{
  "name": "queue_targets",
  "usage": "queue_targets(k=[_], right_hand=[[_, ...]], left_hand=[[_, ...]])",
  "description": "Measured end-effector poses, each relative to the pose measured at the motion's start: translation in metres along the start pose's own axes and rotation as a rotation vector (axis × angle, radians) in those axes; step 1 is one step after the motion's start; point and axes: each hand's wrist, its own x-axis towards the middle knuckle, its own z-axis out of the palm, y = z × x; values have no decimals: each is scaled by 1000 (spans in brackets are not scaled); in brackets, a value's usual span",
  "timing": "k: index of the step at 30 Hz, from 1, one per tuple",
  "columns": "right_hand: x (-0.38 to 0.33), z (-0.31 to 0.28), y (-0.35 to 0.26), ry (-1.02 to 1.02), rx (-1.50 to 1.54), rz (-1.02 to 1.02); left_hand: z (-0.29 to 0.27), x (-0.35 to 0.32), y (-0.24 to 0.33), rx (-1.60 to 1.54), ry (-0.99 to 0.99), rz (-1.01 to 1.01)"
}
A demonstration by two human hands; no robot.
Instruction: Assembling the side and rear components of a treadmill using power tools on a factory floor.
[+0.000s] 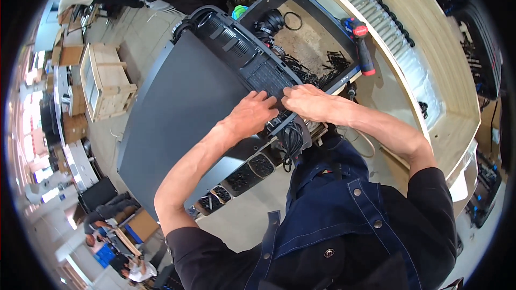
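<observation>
A large black machine with a broad flat deck [183, 96] lies in front of me, and a long black housing [263, 72] with recessed compartments runs along its right side. At the near part of this housing both hands are working close together. My left hand [250, 113] comes from the left, its fingers bent and closed down at the housing. My right hand [306, 102] reaches in from the right, its fingertips pinched at the same part. Whatever small thing lies between the fingers is hidden. A bundle of black cable [292, 142] hangs just below the hands.
Beyond the housing stands a dark tray [322, 5] with black rings and many small black parts. A red and black power screwdriver [363, 48] rests at a curved wooden shelf [398, 67]. Small-part bins [242, 176] sit under the deck. Wooden crate [105, 83] and people stand farther off.
</observation>
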Motion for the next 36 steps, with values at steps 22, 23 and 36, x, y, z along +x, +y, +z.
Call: queue_targets(k=[22, 23, 36], right_hand=[[-4, 32, -23, 174, 1, -5], [-5, 42, -25, 220, -60, -2], [-125, 19, 179, 864, -160, 1061]], left_hand=[[-14, 37, -42, -481, -476, -34], [-2, 35, -44, -492, -458, -2], [-4, 21, -25, -390, -351, -87]])
